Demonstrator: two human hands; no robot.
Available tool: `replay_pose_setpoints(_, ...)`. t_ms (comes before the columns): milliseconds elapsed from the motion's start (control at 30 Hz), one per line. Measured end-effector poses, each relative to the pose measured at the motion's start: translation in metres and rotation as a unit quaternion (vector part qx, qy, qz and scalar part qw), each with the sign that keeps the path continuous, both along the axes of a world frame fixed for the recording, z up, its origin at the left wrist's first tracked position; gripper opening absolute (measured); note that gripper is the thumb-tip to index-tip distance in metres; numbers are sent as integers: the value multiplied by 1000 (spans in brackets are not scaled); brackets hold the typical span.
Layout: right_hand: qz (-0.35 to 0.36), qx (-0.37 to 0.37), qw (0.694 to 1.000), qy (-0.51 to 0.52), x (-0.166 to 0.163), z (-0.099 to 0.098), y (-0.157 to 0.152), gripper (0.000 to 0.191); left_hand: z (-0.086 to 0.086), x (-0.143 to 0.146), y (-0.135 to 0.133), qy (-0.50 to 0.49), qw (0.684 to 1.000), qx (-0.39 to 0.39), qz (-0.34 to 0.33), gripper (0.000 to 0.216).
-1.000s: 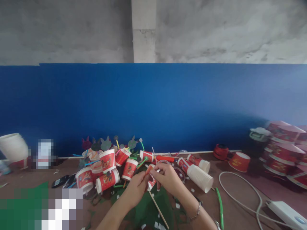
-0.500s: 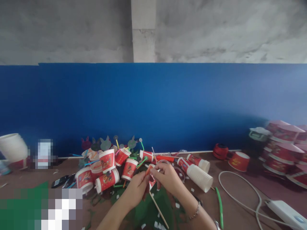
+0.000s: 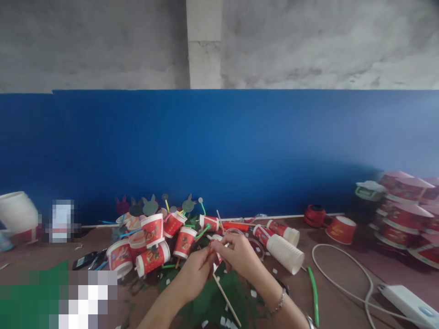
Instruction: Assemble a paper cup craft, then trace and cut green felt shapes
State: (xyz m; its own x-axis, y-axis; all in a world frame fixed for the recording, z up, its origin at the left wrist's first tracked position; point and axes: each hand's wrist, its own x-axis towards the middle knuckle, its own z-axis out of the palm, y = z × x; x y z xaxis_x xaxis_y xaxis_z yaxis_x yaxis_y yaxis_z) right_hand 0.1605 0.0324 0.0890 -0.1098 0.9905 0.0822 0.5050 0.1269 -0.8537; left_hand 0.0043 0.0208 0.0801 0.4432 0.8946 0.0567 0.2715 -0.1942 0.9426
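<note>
My left hand (image 3: 197, 269) and my right hand (image 3: 238, 253) meet at the fingertips over the middle of the table. Both have their fingers closed, pinching something small that the fingers mostly hide. Right behind and below the fingers, parts of a red and white paper cup (image 3: 216, 258) show. A pale wooden stick (image 3: 227, 299) slants down from beneath the hands over a dark green sheet (image 3: 209, 306). To the left lies a heap of red printed paper cups (image 3: 185, 242), some carrying coloured straws and animal-shaped cutouts (image 3: 150, 205).
A stack of white-rimmed cups (image 3: 286, 253) lies right of my hands. Farther right are a red tape roll (image 3: 314, 216), a red tub (image 3: 341, 230), a looped white cable (image 3: 370, 278), a power strip (image 3: 408, 304) and piled red containers (image 3: 404, 214). A green tube (image 3: 313, 297) lies in front.
My right fingertips have moved slightly left and closer to the left ones, covering more of the small thing between them. The cups and other objects stay put.
</note>
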Motion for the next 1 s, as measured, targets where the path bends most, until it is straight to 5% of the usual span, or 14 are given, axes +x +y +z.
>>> replay_pose_setpoints(233,91,-51,993,48,8,13,-4,26,-3,-1,5,-78,994,-69,-18,42)
replay_pose_setpoints(433,128,-53,989,59,22,17,-6,68,6,-7,4,-131,971,-197,-27,43)
replay_pose_setpoints(600,96,-63,993,6,22,6,0,53,11,-9,0,-138,960,-237,-52,43)
replay_pose_setpoints(733,153,-83,985,10,24,9,0,38,10,-13,1,-139,959,-237,-63,42)
replay_pose_setpoints(833,198,-102,975,-7,29,13,-3,45,10,-15,3,-142,957,-244,-71,41)
replay_pose_setpoints(1000,193,-127,973,-9,29,9,-4,27,16,-16,-1,-141,952,-254,-93,40)
